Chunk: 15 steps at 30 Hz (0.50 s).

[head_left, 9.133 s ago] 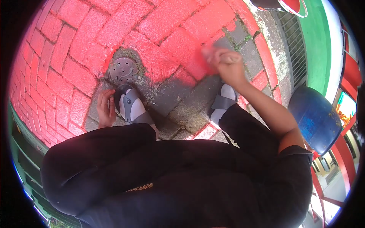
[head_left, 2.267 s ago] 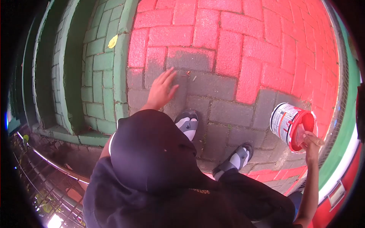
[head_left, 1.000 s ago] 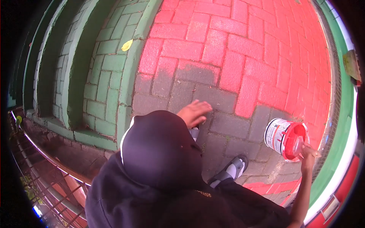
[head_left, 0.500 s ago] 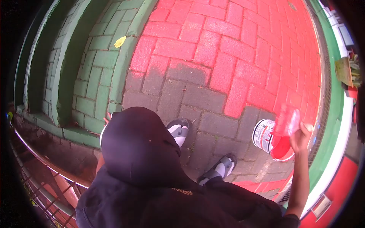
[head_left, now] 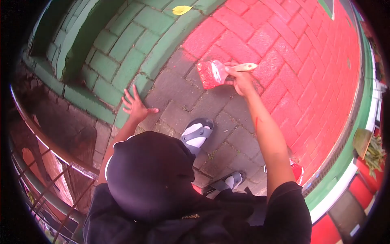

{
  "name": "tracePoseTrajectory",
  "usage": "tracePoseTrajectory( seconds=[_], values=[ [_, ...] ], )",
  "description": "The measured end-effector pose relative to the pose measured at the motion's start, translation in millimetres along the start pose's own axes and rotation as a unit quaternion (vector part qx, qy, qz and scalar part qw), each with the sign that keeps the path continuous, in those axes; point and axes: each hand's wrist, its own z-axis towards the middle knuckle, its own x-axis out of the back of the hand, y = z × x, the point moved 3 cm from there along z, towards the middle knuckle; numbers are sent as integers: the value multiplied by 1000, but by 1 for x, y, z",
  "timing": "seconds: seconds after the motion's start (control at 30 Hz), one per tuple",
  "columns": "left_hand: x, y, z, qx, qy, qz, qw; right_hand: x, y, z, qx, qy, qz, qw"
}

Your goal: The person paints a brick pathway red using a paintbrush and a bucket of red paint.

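Observation:
My right hand (head_left: 239, 79) grips a wide paintbrush (head_left: 218, 72) by its pale handle. Its bristles are coated in red paint and hang over the edge where red-painted bricks (head_left: 276, 81) meet bare grey pavers (head_left: 174, 89); whether they touch cannot be told. With fingers spread, my left hand (head_left: 137, 107) rests on or just above the corner of the green kerb (head_left: 148, 69). A paint bucket (head_left: 297, 171) stands by my right elbow, mostly hidden behind the arm.
Green-painted steps (head_left: 81, 40) rise at the left, with a yellow leaf (head_left: 181, 9) on the kerb. A metal railing (head_left: 53, 160) curves along the lower left. My sandalled foot (head_left: 198, 134) is on the grey pavers. A planter (head_left: 363, 143) stands at the right.
My right hand has carried the brush from above the bucket leftward and forward to the unpainted pavers. My left hand has come forward into full view, fingers spread by the kerb. The view has turned.

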Motion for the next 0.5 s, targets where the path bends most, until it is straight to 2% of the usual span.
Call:
tracePoseTrajectory(
  seconds=[0.07,0.13,0.17,0.2,0.27,0.3,0.33,0.4,0.5],
  values=[
    [3,3,-2,-11,8,6,1000,-11,10,3,-19,31,-59,998],
    [5,3,-3,-7,7,1,1000,-10,8,0,50,128,-157,978],
    [5,3,-3,-8,7,5,1000,-7,-2,-2,87,149,-201,964],
    [5,3,-3,-8,8,9,1000,0,-10,1,86,143,-209,963],
    [6,3,-4,-7,5,9,1000,-4,-37,-4,286,92,-327,896],
    [7,4,-4,-10,6,15,1000,-10,-43,-9,396,84,-376,834],
    [7,4,-3,-6,6,12,1000,-24,-46,-13,396,79,-378,833],
    [7,3,-4,-13,8,13,1000,-54,-39,-20,379,58,-558,736],
    [5,1,-3,-12,9,16,1000,-86,19,-28,411,-24,-640,649]
  ],
)
